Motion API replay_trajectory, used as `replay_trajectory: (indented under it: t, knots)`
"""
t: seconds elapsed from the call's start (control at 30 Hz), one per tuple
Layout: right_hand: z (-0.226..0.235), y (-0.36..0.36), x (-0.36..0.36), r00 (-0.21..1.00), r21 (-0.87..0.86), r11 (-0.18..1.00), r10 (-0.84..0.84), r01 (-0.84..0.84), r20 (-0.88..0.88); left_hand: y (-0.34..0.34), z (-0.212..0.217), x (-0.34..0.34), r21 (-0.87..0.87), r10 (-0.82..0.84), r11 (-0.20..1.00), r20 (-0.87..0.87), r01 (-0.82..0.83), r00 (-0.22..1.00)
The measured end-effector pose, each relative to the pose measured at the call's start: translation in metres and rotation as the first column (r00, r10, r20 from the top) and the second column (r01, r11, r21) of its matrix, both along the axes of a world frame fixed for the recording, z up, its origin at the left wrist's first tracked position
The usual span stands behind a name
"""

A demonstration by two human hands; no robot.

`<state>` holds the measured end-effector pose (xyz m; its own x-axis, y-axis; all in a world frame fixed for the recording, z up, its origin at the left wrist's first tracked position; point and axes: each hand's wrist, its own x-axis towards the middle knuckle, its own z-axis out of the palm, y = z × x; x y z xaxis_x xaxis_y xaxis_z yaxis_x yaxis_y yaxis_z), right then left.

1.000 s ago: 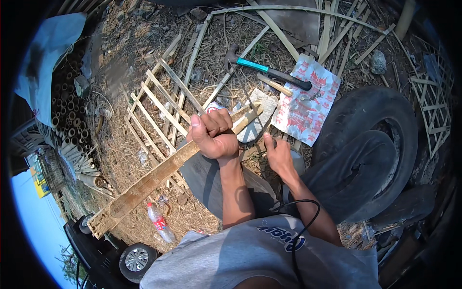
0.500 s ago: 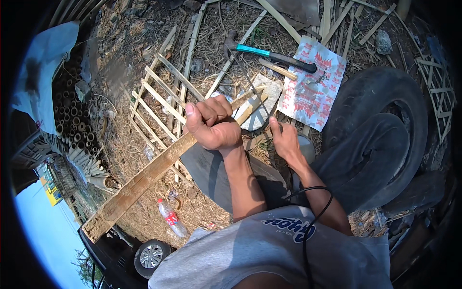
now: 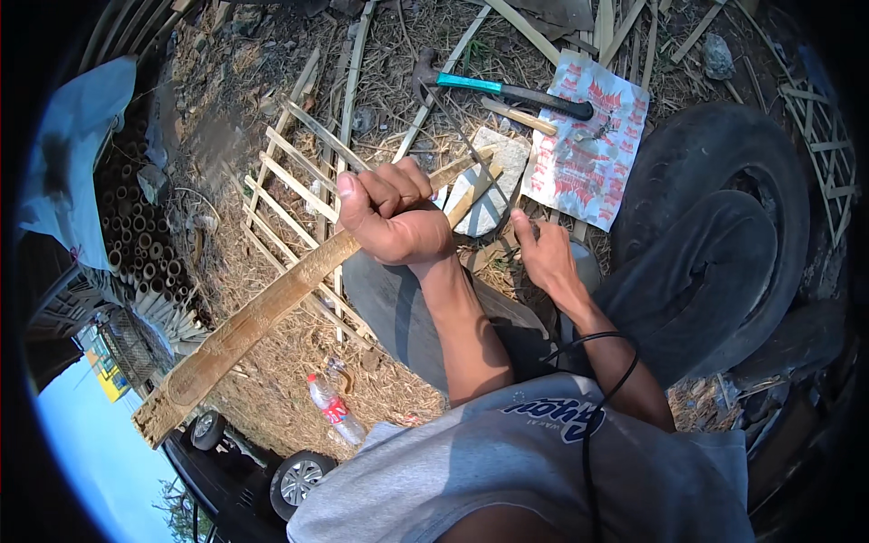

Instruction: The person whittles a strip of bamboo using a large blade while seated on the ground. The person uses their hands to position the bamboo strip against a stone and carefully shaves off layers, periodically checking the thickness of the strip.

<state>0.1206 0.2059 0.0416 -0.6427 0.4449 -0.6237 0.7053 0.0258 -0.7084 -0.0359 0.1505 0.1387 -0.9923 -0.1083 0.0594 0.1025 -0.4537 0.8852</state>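
The left hand [image 3: 391, 217] is closing in a tight fist around a long split bamboo slat [image 3: 262, 312], knuckles up and forearm rising straight from the lower edge. The slat is running on a slant from its rough, squared end at lower left, through the fist, to a split, forked tip that is lying over a pale flat stone [image 3: 493, 185]. The right hand [image 3: 543, 258] is hanging just beside that stone with fingers loosely curled and holding nothing — its fingertips are pointing toward the forked tip, but whether they are touching it cannot be told.

Largest around the hands is a worn black tyre [image 3: 724, 244] lying flat at the right, its rubber dull and dusty. Behind the fist a ladder-like lattice of thin bamboo strips [image 3: 299, 195] is lying on the ground. A printed red-and-white paper sheet [image 3: 593, 145] is spreading next to the stone, and a hammer with a teal-and-black handle [image 3: 507, 89] is resting at the sheet's upper edge. A plastic bottle with a red label [image 3: 333, 409] is lying near the person's knee.

The ground [image 3: 272, 398] is bare earth covered in dry straw and bamboo shavings — outdoors, in hard sunlight. A stack of cut bamboo tubes [image 3: 145, 235], open ends showing, is standing at the left.
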Motion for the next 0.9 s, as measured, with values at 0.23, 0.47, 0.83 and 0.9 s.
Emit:
replay_trajectory:
  t: [0.23,0.47,0.83,0.9]
  knots:
    - [0.049,-0.003,-0.016,0.989,-0.06,0.998,0.019,-0.028,-0.147,-0.001,-0.001,0.003,-0.063,-0.059,0.997,-0.109,0.053,0.992]
    - [-0.005,0.0,-0.014,0.997,0.053,0.998,0.023,-0.019,-0.075,-0.008,-0.003,-0.007,0.068,0.03,0.997,-0.042,-0.028,0.999]
    - [-0.028,0.009,-0.015,0.969,-0.079,0.981,-0.161,0.178,0.188,-0.014,-0.006,-0.011,0.035,0.049,0.998,-0.052,-0.047,0.997]
    - [-0.039,0.011,-0.008,0.977,0.06,0.975,-0.215,0.215,-0.005,-0.004,-0.007,-0.01,-0.004,0.078,0.997,-0.053,-0.078,0.996]
